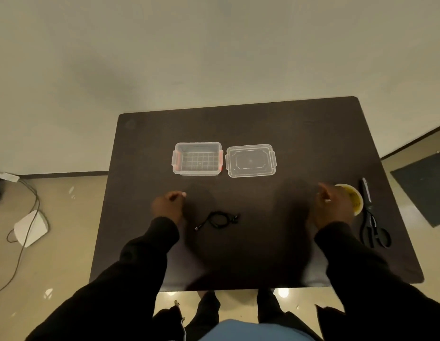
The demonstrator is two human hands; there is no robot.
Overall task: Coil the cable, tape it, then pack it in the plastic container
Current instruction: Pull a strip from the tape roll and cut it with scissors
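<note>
A short black cable [217, 219] lies in a loose coil on the dark table [263, 124], between my two hands. My left hand [167, 205] hovers left of it with the fingers curled and nothing in them. My right hand [333, 205] rests on a yellow roll of tape [353, 196] at the right, its fingers around the roll's near side. A clear plastic container [197, 158] with red latches stands open farther back, and its clear lid [250, 160] lies flat just right of it.
Black scissors [372, 223] lie near the table's right edge, beside the tape. On the floor to the left sit a white device [30, 228] and a trailing cord [27, 193]. A dark mat [420, 188] lies on the floor at right.
</note>
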